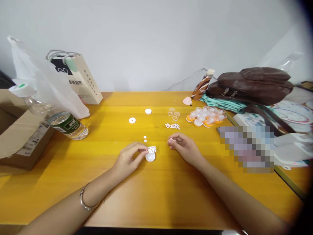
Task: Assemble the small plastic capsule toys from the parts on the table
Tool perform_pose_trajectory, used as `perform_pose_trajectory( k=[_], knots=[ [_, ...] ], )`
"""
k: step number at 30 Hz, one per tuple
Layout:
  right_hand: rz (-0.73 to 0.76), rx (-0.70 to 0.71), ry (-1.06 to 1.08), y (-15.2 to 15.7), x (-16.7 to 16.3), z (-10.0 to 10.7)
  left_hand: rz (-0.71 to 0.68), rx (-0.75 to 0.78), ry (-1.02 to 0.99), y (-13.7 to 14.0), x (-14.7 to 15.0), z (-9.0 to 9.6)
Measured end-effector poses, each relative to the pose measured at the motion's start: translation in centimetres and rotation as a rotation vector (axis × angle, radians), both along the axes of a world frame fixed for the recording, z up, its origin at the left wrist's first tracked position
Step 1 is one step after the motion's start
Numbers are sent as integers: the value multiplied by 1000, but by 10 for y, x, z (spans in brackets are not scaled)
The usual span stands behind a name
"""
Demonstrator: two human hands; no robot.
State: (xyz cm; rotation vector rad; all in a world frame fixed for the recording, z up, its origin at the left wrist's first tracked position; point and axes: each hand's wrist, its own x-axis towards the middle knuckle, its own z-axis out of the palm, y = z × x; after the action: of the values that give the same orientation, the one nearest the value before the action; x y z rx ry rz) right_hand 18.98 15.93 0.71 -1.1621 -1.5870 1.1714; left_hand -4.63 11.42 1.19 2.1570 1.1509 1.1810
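Observation:
My left hand (130,160) pinches a small white openwork plastic piece (152,149) at its left edge. Just below that piece lies a round white shallow cup (150,157), partly covered by it. Farther right, my right hand (184,147) is closed in a pinch on a tiny white plastic part (172,139), whose shape is mostly hidden by the fingers. Between the hands and slightly farther back are two small white discs (145,139). More white openwork pieces (172,126) lie beyond my right hand.
Two white rings (132,120) and several clear cups (176,116) lie farther back. Clear-domed pieces with orange and white bases (206,116) cluster at right, near a drink bottle (202,85) and brown bag (254,83). A water bottle (67,125) and cardboard box (22,143) stand left.

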Motion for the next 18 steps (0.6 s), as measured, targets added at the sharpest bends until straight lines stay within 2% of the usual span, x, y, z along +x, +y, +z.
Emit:
perform_pose_trajectory(
  k=[6,14,18],
  knots=[
    [-9,-14,-96,-6,-3,9,-22,27,5,0,0,0],
    [74,-140,55,-11,-7,12,-40,57,39,-1,0,1],
    [88,-155,89,-12,-9,12,-61,92,37,-1,0,0]
  ],
)
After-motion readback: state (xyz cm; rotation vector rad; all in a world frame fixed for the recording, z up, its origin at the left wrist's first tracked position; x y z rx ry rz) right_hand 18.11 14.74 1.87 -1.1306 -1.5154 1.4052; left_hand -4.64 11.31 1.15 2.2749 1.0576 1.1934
